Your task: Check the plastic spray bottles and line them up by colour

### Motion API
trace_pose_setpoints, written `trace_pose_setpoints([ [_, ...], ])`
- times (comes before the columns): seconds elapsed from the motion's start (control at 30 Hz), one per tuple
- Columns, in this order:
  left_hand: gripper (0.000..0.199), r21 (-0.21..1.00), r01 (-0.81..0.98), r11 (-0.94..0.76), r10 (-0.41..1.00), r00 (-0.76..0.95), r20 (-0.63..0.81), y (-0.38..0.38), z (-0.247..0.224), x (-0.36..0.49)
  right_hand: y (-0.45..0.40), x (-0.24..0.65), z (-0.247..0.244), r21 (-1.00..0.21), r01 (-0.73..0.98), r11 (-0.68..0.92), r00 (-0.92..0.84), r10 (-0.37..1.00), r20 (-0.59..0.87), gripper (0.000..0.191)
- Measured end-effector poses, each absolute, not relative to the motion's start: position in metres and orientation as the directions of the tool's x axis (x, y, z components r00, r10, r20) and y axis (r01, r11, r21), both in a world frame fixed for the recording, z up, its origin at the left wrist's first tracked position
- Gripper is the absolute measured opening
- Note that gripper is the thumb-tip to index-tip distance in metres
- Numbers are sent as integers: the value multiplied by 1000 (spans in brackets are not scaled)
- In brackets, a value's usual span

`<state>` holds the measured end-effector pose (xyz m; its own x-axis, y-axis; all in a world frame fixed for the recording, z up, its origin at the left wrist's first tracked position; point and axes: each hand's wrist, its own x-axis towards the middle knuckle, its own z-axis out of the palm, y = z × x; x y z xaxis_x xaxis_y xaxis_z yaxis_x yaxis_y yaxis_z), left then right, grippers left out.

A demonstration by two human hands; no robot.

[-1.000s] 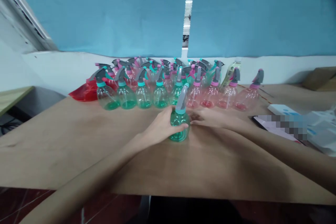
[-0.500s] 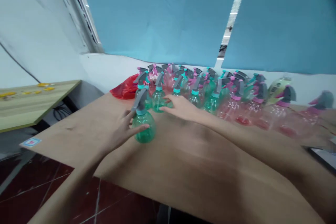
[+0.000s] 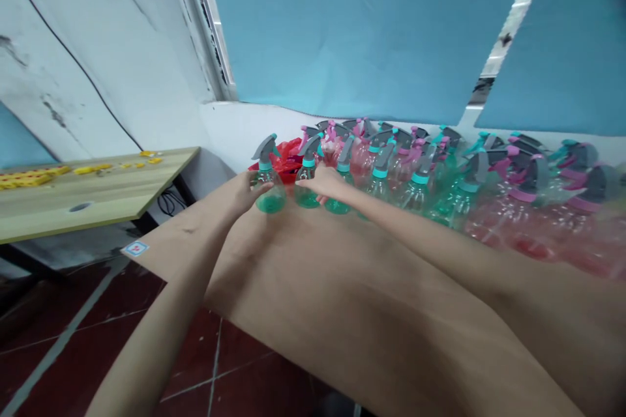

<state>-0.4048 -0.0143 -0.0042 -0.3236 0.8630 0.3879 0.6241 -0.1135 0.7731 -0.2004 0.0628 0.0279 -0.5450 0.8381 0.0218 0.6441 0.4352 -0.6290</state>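
A round green spray bottle (image 3: 270,203) with a grey and teal trigger head stands at the left end of the front row. My left hand (image 3: 247,192) is closed around its left side, thumb across the front. My right hand (image 3: 327,181) reaches over from the right to the neighbouring green spray bottle (image 3: 306,199), its thumb lying across that bottle's front; the far fingers are partly hidden. Just right of this hand is another green spray bottle (image 3: 338,207). A crumpled red plastic bag (image 3: 288,159) lies behind the two held bottles.
Several green and pink spray bottles (image 3: 521,231) stand in rows along the wall to the right, blurred. A blue-marked label (image 3: 135,248) sits on the brown table's (image 3: 303,287) left corner. Yellow pieces (image 3: 29,178) lie on a separate wooden table (image 3: 112,199).
My left hand has carried its green spray bottle back to the row's left end. My right hand has closed in on the bottle beside it. The view has swung left.
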Motion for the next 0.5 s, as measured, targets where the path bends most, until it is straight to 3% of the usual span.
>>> trace_pose_setpoints([
  [0.27,52,800,584,-138,843,-355,404,25,-23,-415,82,-216,17,-692,612,382,-514,857,19,88],
  [0.5,54,808,555,-197,835,-337,435,37,-33,-418,86,-217,18,-714,588,381,-545,838,-2,57],
])
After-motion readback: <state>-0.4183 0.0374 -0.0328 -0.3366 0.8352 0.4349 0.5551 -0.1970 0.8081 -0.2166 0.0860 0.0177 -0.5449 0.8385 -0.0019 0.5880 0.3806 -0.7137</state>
